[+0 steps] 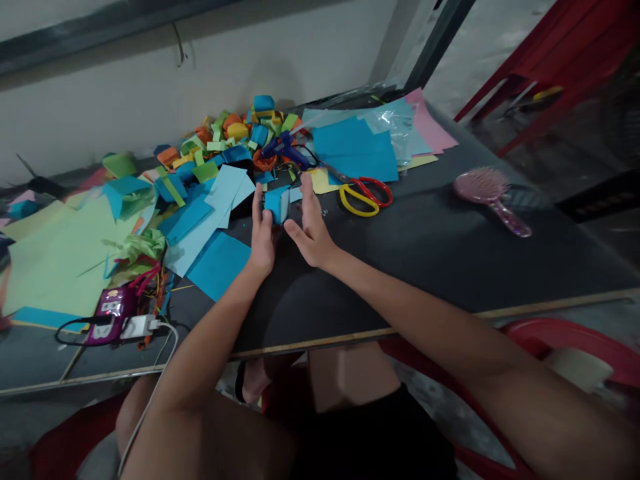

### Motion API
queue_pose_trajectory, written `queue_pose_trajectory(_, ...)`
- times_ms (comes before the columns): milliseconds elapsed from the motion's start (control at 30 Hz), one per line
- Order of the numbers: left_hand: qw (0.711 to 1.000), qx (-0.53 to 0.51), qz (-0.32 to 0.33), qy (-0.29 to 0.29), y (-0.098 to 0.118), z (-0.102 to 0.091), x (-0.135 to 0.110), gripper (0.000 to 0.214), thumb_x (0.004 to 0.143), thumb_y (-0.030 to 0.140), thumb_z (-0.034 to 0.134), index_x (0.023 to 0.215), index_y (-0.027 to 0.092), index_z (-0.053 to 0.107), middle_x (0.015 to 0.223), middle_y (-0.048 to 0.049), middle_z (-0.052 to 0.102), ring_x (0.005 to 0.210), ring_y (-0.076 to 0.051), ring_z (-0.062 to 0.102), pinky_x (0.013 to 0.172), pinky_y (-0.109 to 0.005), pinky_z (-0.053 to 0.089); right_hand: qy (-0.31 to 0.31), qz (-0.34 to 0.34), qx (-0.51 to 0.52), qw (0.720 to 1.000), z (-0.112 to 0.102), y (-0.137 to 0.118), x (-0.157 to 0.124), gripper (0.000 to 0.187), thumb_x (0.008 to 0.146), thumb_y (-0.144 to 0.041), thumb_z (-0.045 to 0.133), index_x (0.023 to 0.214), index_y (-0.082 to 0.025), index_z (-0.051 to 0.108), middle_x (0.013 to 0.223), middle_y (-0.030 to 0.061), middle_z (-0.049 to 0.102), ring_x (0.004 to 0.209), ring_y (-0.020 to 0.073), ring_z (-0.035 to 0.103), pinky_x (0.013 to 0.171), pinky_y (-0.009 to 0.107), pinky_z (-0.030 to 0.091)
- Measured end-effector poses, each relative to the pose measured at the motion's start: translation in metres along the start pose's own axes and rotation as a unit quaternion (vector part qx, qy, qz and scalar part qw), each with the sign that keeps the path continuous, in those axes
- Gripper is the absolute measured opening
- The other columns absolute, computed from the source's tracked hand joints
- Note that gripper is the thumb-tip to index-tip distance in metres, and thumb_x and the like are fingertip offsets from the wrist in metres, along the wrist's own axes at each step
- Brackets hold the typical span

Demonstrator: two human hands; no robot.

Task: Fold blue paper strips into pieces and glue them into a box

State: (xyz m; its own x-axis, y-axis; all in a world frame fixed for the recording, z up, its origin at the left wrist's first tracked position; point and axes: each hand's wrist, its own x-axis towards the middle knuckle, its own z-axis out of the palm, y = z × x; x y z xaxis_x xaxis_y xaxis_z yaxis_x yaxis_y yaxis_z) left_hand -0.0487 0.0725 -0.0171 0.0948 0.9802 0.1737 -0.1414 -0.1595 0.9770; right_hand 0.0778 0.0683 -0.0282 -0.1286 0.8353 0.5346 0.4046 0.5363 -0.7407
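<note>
A small folded blue paper box (277, 204) sits upright between my two hands, above the dark table. My left hand (263, 233) is on its left side, with the thumb against the box and the fingers pointing up beside it. On the other side, my right hand (315, 230) is open, its fingers stretched upward and the thumb apart, close to the box. Whether the right thumb touches the paper is hard to tell. Just right of that hand lie scissors (367, 195) with one red and one yellow handle loop. A blue glue gun (286, 150) rests behind the hands.
Colourful folded paper pieces (220, 140) are heaped along the wall. Blue sheets (355, 148) lie at the back, and green sheets (60, 260) at left. A purple device (114, 313) with cables is near the front edge. A pink hairbrush (493, 193) lies right; a red chair (560, 60) stands beyond.
</note>
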Motion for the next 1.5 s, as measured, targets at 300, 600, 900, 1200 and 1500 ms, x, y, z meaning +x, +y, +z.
queue_pose_trajectory(300, 0.987, -0.029, -0.157, -0.019, -0.001, -0.010, 0.007, 0.070, 0.082, 0.078, 0.041, 0.092, 0.013, 0.066, 0.075, -0.0093, 0.071, 0.072, -0.022, 0.072, 0.049, -0.026, 0.055, 0.003, 0.240, 0.336, 0.911, -0.002, 0.009, 0.016, 0.060, 0.056, -0.058, 0.082, 0.101, -0.021, 0.065, 0.089, 0.0029, 0.066, 0.081, 0.0196, 0.064, 0.071, 0.037, 0.058)
queue_pose_trajectory(600, 0.987, 0.146, -0.029, 0.057, -0.002, -0.014, 0.008, 0.044, 0.078, 0.059, 0.067, 0.088, 0.016, 0.064, 0.070, -0.0029, 0.066, 0.066, -0.018, 0.070, 0.051, -0.024, 0.052, 0.035, 0.241, 0.303, 0.921, 0.002, 0.020, 0.017, 0.053, 0.064, -0.058, 0.076, 0.100, -0.020, 0.067, 0.095, 0.0055, 0.070, 0.080, 0.0187, 0.067, 0.068, 0.034, 0.059)
queue_pose_trajectory(900, 0.973, 0.194, 0.018, 0.126, -0.015, -0.027, 0.014, 0.066, 0.092, 0.063, 0.040, 0.143, 0.021, 0.033, 0.115, -0.0135, 0.067, 0.103, -0.025, 0.065, 0.080, -0.038, 0.056, 0.170, 0.133, -0.020, 0.976, 0.002, 0.059, 0.016, 0.074, 0.085, -0.066, 0.049, 0.145, -0.025, 0.031, 0.143, 0.0162, 0.046, 0.132, 0.0323, 0.045, 0.106, 0.057, 0.040)
queue_pose_trajectory(1200, 0.760, 0.615, 0.059, 0.201, 0.029, -0.070, 0.019, 0.024, 0.087, 0.018, 0.047, 0.100, 0.016, 0.067, 0.148, -0.0166, 0.043, 0.145, -0.037, 0.024, 0.114, -0.060, 0.026, 0.120, 0.077, -0.129, 0.981, 0.001, 0.040, 0.014, 0.066, 0.088, -0.056, 0.046, 0.143, -0.024, 0.030, 0.144, 0.0176, 0.041, 0.139, 0.0364, 0.032, 0.111, 0.065, 0.027)
queue_pose_trajectory(1500, 0.645, 0.740, -0.057, 0.181, 0.020, -0.091, 0.022, 0.047, 0.087, 0.015, 0.038, 0.129, 0.002, 0.055, 0.139, -0.0248, 0.052, 0.134, -0.037, 0.043, 0.106, -0.053, 0.037, 0.106, 0.062, -0.117, 0.985, 0.002, 0.043, 0.013, 0.054, 0.089, -0.042, 0.048, 0.138, -0.024, 0.036, 0.136, 0.0155, 0.049, 0.130, 0.0334, 0.041, 0.108, 0.059, 0.036)
